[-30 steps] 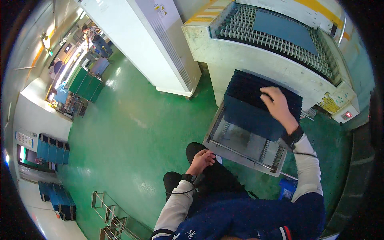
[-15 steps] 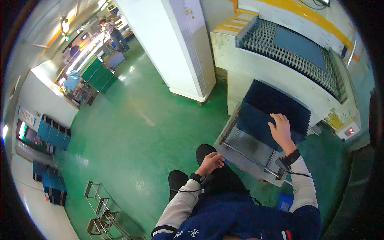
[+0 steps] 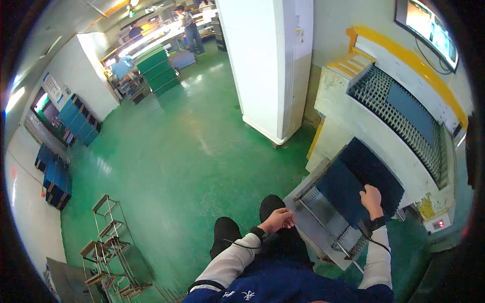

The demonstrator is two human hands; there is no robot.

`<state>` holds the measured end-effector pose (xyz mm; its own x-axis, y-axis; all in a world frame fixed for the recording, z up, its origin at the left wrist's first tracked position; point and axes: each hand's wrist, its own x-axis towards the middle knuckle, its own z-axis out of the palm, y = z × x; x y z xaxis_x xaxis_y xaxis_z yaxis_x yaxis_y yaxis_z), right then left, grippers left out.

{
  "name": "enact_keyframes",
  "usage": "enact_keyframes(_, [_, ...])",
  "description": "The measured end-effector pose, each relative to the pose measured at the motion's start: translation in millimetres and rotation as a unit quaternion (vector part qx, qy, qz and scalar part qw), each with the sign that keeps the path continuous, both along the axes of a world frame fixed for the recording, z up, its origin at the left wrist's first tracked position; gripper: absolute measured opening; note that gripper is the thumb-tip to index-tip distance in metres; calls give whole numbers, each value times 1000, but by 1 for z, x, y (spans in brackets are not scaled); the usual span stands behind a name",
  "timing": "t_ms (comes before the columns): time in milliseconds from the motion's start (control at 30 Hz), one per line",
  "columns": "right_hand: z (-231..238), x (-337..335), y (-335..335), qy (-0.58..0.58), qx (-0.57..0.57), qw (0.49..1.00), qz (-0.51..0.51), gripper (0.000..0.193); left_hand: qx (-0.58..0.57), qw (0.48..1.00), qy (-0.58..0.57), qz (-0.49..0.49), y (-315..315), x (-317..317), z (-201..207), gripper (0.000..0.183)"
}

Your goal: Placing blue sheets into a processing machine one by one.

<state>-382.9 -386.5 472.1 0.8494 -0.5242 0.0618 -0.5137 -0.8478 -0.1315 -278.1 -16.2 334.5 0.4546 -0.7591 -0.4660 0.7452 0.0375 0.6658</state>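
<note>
Though apart from the left hand [image 3: 277,220], grip unclear, dark panels [image 3: 348,183] under the right hand [image 3: 373,200], one edge in its grasp.

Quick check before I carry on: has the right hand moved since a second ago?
Yes. Judged against the white machine, the right hand has come away from it, toward the wearer, from over the dark panels to the front panel's upper edge.

Factory workshop: roller conveyor [image 3: 388,107], green floor [image 3: 187,169], long lit workbench [image 3: 156,41].
</note>
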Motion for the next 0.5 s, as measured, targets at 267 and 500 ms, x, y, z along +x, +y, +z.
enact_keyframes(267, [-13, 8, -7, 1, 20, 1000, -11, 39, 1, 1000, 6, 1, 1, 1, 2, 18])
enact_keyframes(500, [2, 10, 10, 24, 37, 997, -67, 45, -27, 1000, 9, 7, 3, 2, -6, 18])
